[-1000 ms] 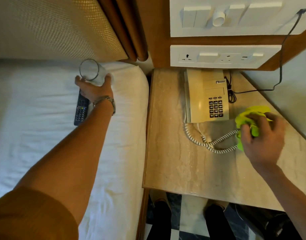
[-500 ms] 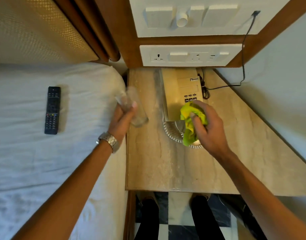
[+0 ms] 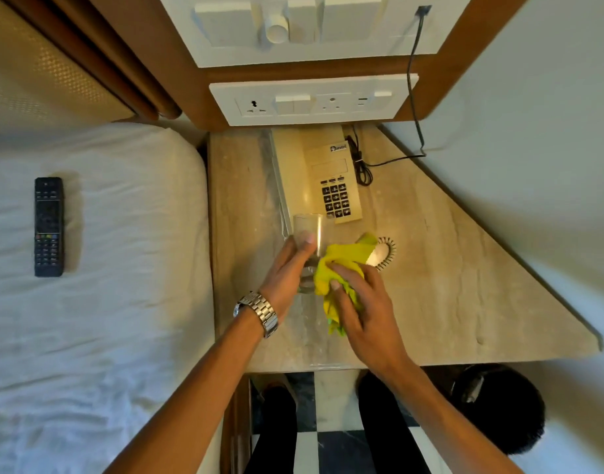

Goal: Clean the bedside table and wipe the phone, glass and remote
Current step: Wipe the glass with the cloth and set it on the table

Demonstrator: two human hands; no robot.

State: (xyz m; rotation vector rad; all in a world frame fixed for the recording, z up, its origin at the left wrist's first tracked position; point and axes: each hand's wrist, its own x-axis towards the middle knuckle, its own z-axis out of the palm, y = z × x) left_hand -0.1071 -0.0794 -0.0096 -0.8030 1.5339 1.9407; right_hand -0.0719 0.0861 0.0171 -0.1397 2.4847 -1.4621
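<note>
My left hand (image 3: 287,268) grips a clear drinking glass (image 3: 308,230) above the marble bedside table (image 3: 447,285). My right hand (image 3: 360,309) holds a yellow-green cloth (image 3: 341,265) pressed against the glass's lower right side. The beige phone (image 3: 328,179) lies at the back of the table, its coiled cord (image 3: 387,254) partly hidden behind the cloth. A black remote (image 3: 48,226) rests on the white bed (image 3: 123,268) to the left, away from both hands.
A white socket panel (image 3: 314,100) and a switch panel (image 3: 311,25) are on the wall behind the table. A black cable (image 3: 413,97) runs down to the phone. A dark bin (image 3: 499,408) stands on the floor at the lower right, beside my legs.
My left hand lifted the glass off the bed and carried it right, over the table. My right hand moved the cloth left from the phone cord to the glass.
</note>
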